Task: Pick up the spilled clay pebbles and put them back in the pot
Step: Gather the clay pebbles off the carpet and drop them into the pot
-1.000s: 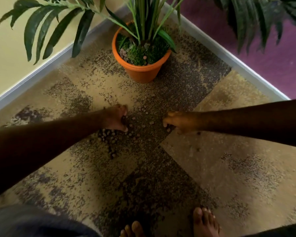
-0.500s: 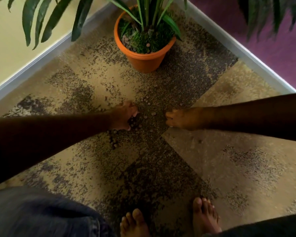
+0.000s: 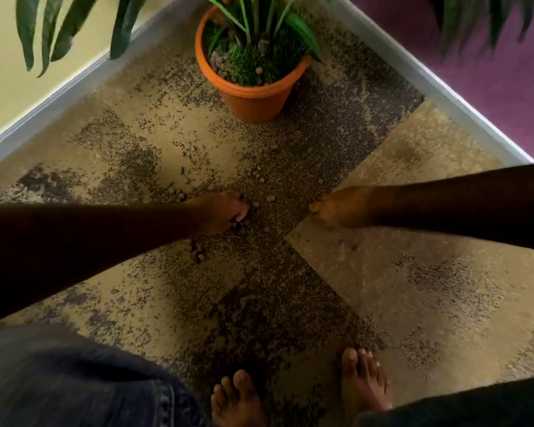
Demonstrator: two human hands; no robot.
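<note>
Left hand [image 3: 219, 212] shifted rightward, grip curled onto clay pebbles [image 3: 240, 224], right hand [image 3: 336, 208] grip unclear.

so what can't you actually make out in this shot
- Head view: left hand fingers curl down over the pebbles; how many it holds is hidden.
- Right hand: fingertips in shadow, grip unclear.
- Pot: far rim cut off by the top edge and leaves.
- Small pebbles blend into the speckled carpet.

A home's carpeted room corner: painted walls [image 3: 19, 97], skirting board [image 3: 74, 90], potted plant [image 3: 253, 57].
</note>
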